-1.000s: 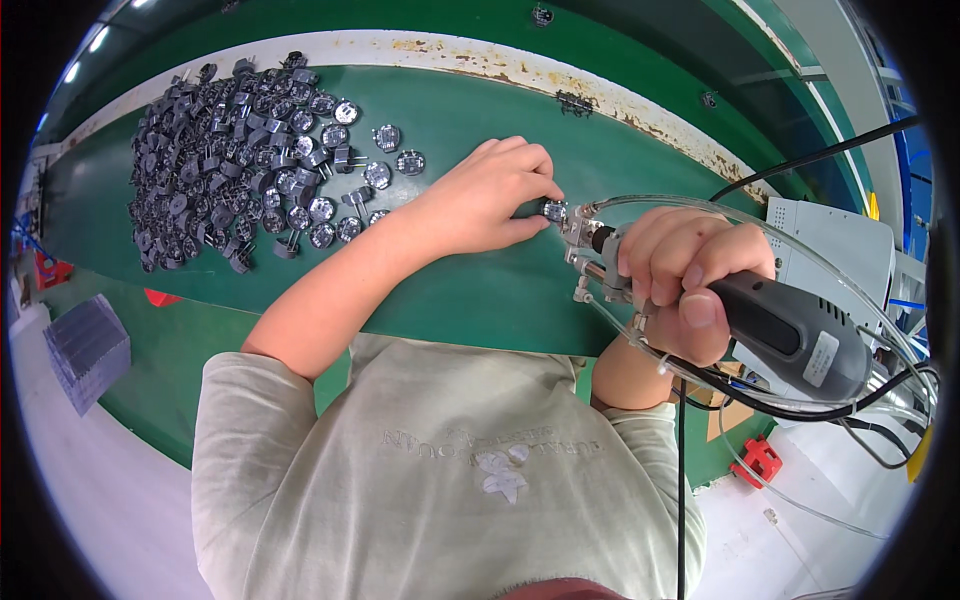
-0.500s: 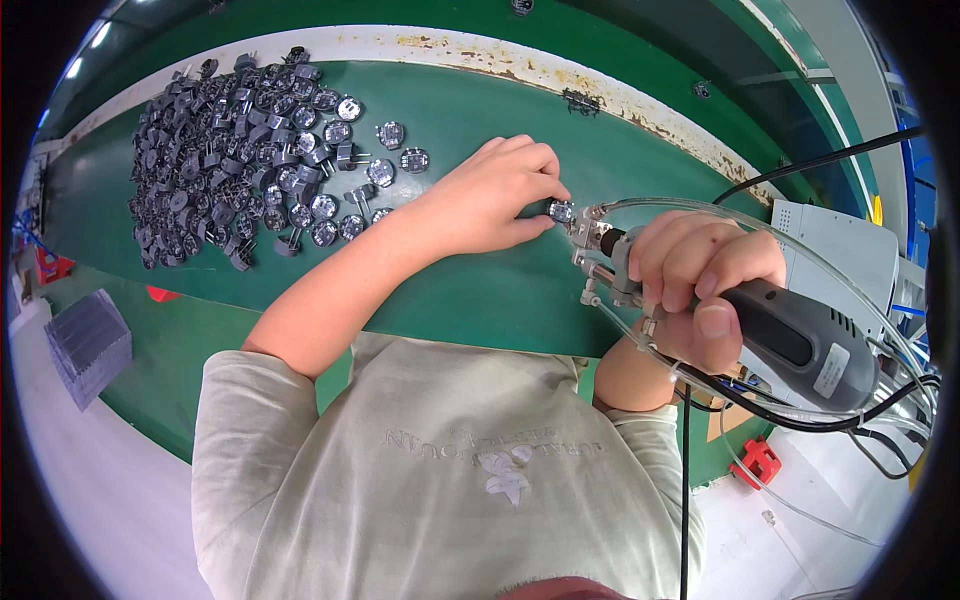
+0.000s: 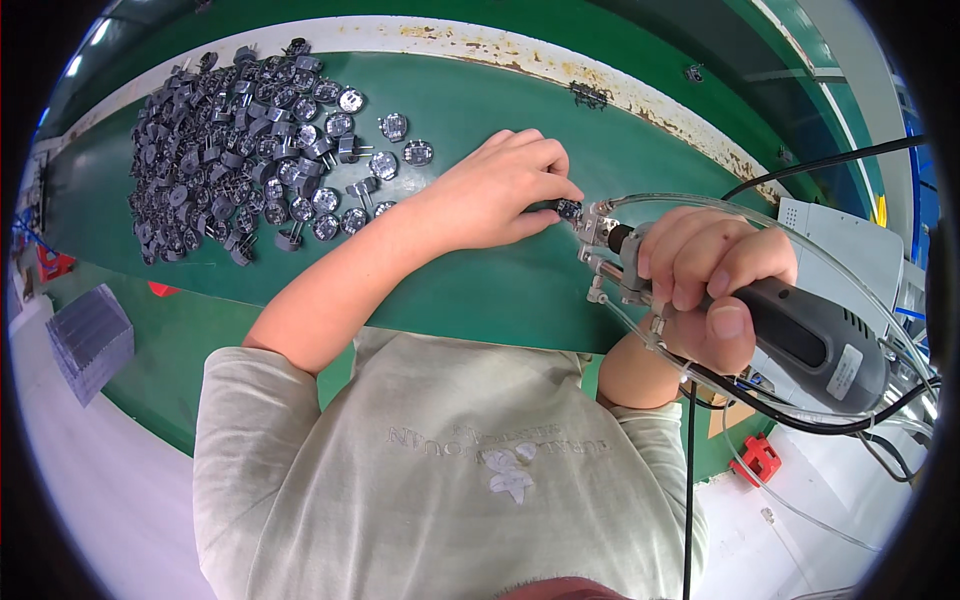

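Note:
Between the thumb and fingers of my left hand (image 3: pixel 505 192) is pinched a small round black electronic part (image 3: pixel 569 209), its outer end showing. My right hand (image 3: pixel 712 262) is wrapped round the grey and black body of an electric screwdriver (image 3: pixel 835 345). The metal nose (image 3: pixel 598 230) of the screwdriver, with fittings and clear tubes on it, points left and is right beside the part. Whether its tip touches the part I cannot tell. On the table left of my left forearm lies a large pile of similar round parts (image 3: pixel 220 150), several with pins sticking out.
The green table (image 3: pixel 470 300) has a rusty white rail (image 3: pixel 480 50) along its far side. A clear hose (image 3: pixel 830 235) and black cables (image 3: pixel 820 165) run off right from the screwdriver. A light grey box-shaped unit (image 3: pixel 850 245) stands at the right. A grey stack (image 3: pixel 90 340) is at lower left.
Both hands, with the part and the screwdriver, have shifted slightly to the right in the picture. The part appears turned a little in my left fingers. The pile looks unchanged.

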`<state>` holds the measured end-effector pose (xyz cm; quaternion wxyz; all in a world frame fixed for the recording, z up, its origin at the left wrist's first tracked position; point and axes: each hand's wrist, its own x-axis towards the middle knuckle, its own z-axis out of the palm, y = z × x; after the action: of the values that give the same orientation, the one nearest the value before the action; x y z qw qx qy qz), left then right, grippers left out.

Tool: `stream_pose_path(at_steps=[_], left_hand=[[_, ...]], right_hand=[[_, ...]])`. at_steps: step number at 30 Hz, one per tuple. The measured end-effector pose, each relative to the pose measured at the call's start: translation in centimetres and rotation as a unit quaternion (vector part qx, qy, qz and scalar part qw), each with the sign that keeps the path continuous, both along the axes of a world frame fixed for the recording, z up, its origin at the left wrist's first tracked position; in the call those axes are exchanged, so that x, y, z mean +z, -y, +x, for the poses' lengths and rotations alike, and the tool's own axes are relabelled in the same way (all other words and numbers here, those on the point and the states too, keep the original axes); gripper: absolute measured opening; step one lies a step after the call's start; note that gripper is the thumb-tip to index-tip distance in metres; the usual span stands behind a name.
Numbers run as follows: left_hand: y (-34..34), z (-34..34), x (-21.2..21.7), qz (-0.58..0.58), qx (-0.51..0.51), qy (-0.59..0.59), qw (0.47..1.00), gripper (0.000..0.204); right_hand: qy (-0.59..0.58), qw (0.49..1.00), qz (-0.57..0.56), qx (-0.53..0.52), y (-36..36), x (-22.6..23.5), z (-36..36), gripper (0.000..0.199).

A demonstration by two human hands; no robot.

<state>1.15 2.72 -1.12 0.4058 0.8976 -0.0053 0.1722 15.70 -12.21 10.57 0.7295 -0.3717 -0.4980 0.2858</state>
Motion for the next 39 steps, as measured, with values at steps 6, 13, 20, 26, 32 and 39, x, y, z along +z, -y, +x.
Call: stream_pose_path(at_steps=[6,13,20,26,32,39], left_hand=[[0.0,-0.1,0.1,0.003,0.0,-0.008,1.0,0.031],[0.2,0.0,0.0,0.014,0.009,-0.023,1.0,0.026],[-0.1,0.0,0.5,0.015,0.0,-0.03,0.999,0.029],[0.1,0.1,1.7,0.043,0.001,-0.071,0.997,0.025],[-10.3,6.6,4.0,0.23,0.219,-0.054,0.947,0.026],[-17.9,6.3,1.7,0.271,0.431,-0.24,0.826,0.065]], right_hand=[[0.004,1.0,-0.005,-0.004,-0.1,0.0,-0.1,0.028],[0.044,0.999,0.002,0.0,-0.5,0.0,-1.0,0.025],[0.114,0.993,0.007,0.002,-1.9,-0.5,-1.8,0.02],[-0.027,0.999,0.022,-0.007,0.2,0.3,-1.5,0.024],[-0.021,0.986,0.141,-0.083,2.5,3.6,0.3,0.041],[0.102,0.971,0.016,-0.217,2.5,3.5,0.0,0.033]])
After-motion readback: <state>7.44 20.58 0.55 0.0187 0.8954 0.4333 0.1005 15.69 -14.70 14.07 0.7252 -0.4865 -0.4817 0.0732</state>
